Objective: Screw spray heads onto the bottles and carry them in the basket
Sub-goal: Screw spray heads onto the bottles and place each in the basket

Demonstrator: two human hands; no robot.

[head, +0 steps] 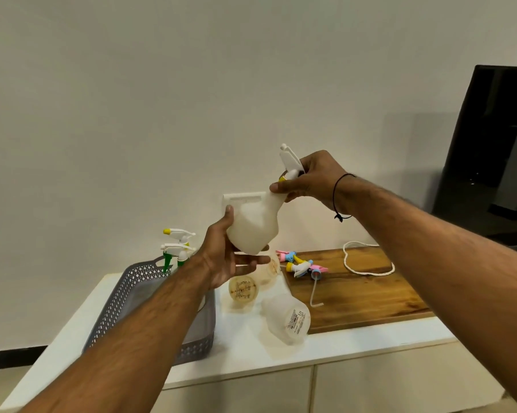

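**Bottle held up over the cabinet, spray head gripped at its neck**

From my remote seat, the white cabinet top fills the lower view, with a wood-grain board lying on it at 3 o'clock. A grey lattice-walled plastic basket sits at 9 o'clock; two finished bottles stand at its far end, only their green-triggered spray tops showing.

I hold the milky, translucent bottle in the air above the cabinet. It has a bulbous body tapering to a narrow neck. Its long axis tilts, base toward 7 o'clock and neck toward 1 o'clock. My left hand cups the base, fingers curled around it. My right hand grasps the white spray head at the neck, where a yellow collar shows.

Two empty bottles lie on their sides below. Loose pink, blue and yellow spray heads rest on the board's far left corner.
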